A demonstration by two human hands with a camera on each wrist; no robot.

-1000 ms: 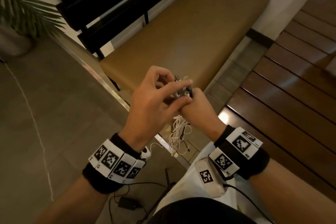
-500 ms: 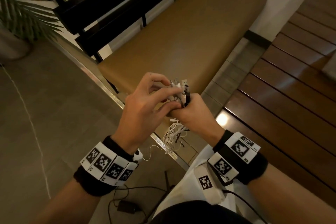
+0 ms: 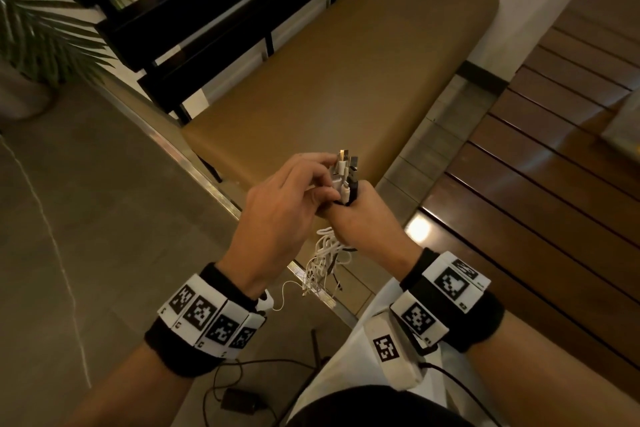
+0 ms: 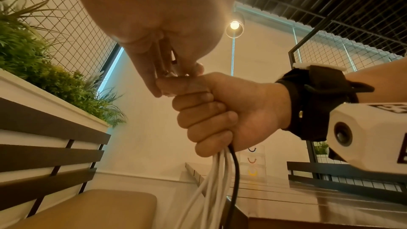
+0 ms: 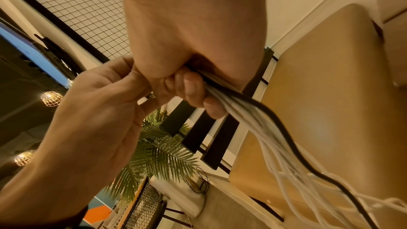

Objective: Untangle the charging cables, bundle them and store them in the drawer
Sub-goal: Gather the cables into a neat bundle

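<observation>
The right hand (image 3: pixel 360 218) is closed as a fist around the charging cables (image 3: pixel 327 260), held above the bench (image 3: pixel 346 80) edge. The left hand (image 3: pixel 280 215) pinches the plugs (image 3: pixel 346 177) at 12 o'clock of the fist. Gathering seems done; tying and the drawer remain. Since earlier, both hands have risen slightly and the plugs stand more even.

A tan cushioned bench (image 3: pixel 346 80) stands against a backrest of dark slats (image 3: pixel 207 10). A leafy green plant (image 3: pixel 38 21) sits at its left end. Dark wooden boards (image 3: pixel 554 184) lie to the right. On the grey floor (image 3: pixel 86 201) a small black adapter (image 3: pixel 239 400) trails a thin wire
</observation>
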